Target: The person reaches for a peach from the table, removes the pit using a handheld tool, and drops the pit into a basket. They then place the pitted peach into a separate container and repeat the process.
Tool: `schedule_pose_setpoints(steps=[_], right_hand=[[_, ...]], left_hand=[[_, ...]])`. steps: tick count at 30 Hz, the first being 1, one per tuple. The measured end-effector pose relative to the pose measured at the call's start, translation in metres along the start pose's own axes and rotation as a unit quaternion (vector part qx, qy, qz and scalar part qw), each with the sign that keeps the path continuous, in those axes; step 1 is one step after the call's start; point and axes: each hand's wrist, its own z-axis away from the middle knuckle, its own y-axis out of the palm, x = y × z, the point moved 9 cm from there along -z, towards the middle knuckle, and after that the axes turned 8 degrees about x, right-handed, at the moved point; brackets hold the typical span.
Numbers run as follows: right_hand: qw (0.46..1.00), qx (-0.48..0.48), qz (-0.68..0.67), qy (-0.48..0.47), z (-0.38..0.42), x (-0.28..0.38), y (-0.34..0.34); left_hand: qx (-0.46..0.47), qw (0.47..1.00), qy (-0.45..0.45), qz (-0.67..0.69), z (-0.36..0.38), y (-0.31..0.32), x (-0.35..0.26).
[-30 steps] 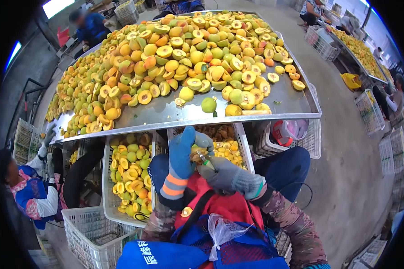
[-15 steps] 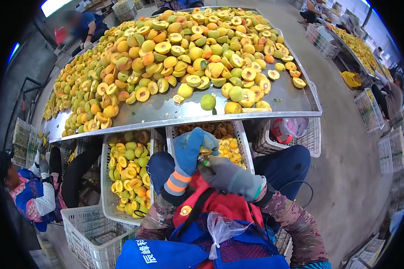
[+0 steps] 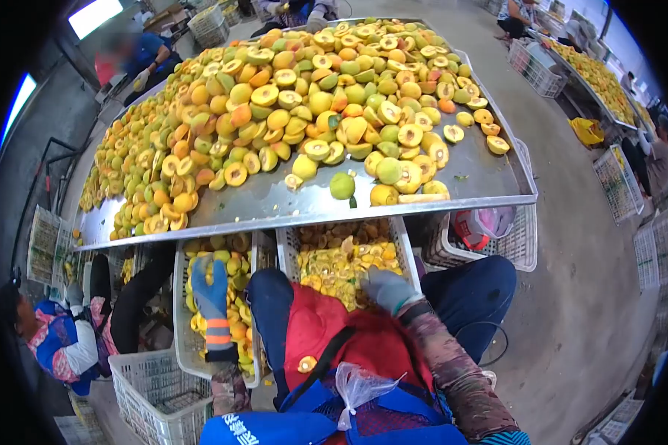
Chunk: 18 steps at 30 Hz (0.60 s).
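Low and soft is best: our left hand (image 3: 210, 291) is open over the crate (image 3: 183, 326) of cut fruit (image 3: 240, 329), and we see it hold nothing. We cannot tell our right hand's (image 3: 387, 289) grip by the yellow bits (image 3: 325, 271).

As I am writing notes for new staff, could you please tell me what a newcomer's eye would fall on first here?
Probably the great heap of yellow, green and orange fruit, much of it halved, across the wide silvery metal table in the upper middle. Next, perhaps the left hand in a blue glove with orange wrist bands, over a pale plastic crate of fruit, and the grey-gloved right hand at the neighbouring crate.
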Motion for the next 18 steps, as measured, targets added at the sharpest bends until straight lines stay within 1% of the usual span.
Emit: schedule_pose_setpoints(steps=[1, 2, 3, 4, 5, 6, 7, 8, 9, 10, 12, 13, 14, 15, 16, 17, 18], right_hand=[[1.000, -0.009, 0.001, 0.004, -0.004, -0.002, -0.001], [0.992, 0.005, -0.102, 0.069, -0.006, -0.012, 0.005], [0.971, 0.026, -0.202, 0.129, -0.004, -0.020, 0.015], [0.971, 0.029, -0.199, 0.129, 0.000, -0.010, 0.010], [0.951, 0.027, -0.253, 0.175, 0.007, -0.002, -0.002], [0.927, 0.020, -0.304, 0.218, 0.011, 0.009, -0.021], [0.871, 0.099, -0.397, 0.272, 0.023, 0.031, -0.036], [0.830, 0.132, -0.444, 0.310, 0.034, 0.046, -0.045], [0.835, 0.124, -0.453, 0.288, 0.038, 0.056, -0.054], [0.840, 0.118, -0.459, 0.265, 0.044, 0.066, -0.059], [0.825, 0.106, -0.493, 0.256, 0.057, 0.079, -0.070], [0.812, 0.068, -0.528, 0.239, 0.062, 0.084, -0.081], [0.813, 0.067, -0.528, 0.237, 0.062, 0.081, -0.082], [0.797, 0.028, -0.552, 0.242, 0.065, 0.074, -0.084], [0.779, -0.008, -0.576, 0.248, 0.069, 0.068, -0.085], [0.791, -0.024, -0.559, 0.249, 0.067, 0.073, -0.111], [0.789, -0.032, -0.571, 0.223, 0.061, 0.076, -0.124]], left_hand=[[-0.048, 0.998, 0.028, 0.014, -0.009, -0.005, -0.020], [-0.093, 0.994, 0.051, 0.030, -0.012, -0.008, -0.042], [-0.029, 0.987, -0.045, 0.150, -0.024, 0.021, -0.053], [0.038, 0.986, -0.015, 0.165, -0.047, 0.065, -0.022], [0.121, 0.989, -0.064, 0.059, -0.063, 0.098, -0.073], [0.200, 0.973, -0.098, 0.062, -0.078, 0.126, -0.123], [0.210, 0.977, -0.038, 0.030, -0.098, 0.168, -0.131], [0.260, 0.959, 0.035, -0.109, -0.108, 0.189, -0.176], [0.335, 0.927, -0.007, -0.166, -0.116, 0.223, -0.180], [0.356, 0.911, 0.047, -0.205, -0.125, 0.263, -0.169], [0.397, 0.877, 0.070, -0.261, -0.126, 0.285, -0.165], [0.371, 0.903, 0.066, -0.207, -0.128, 0.280, -0.164], [0.429, 0.903, 0.003, 0.022, -0.119, 0.279, -0.160], [0.461, 0.853, -0.044, 0.240, -0.108, 0.275, -0.159], [0.466, 0.760, -0.093, 0.444, -0.092, 0.255, -0.174], [0.444, 0.686, -0.085, 0.570, -0.079, 0.234, -0.185], [0.409, 0.599, -0.074, 0.685, -0.066, 0.211, -0.195]])
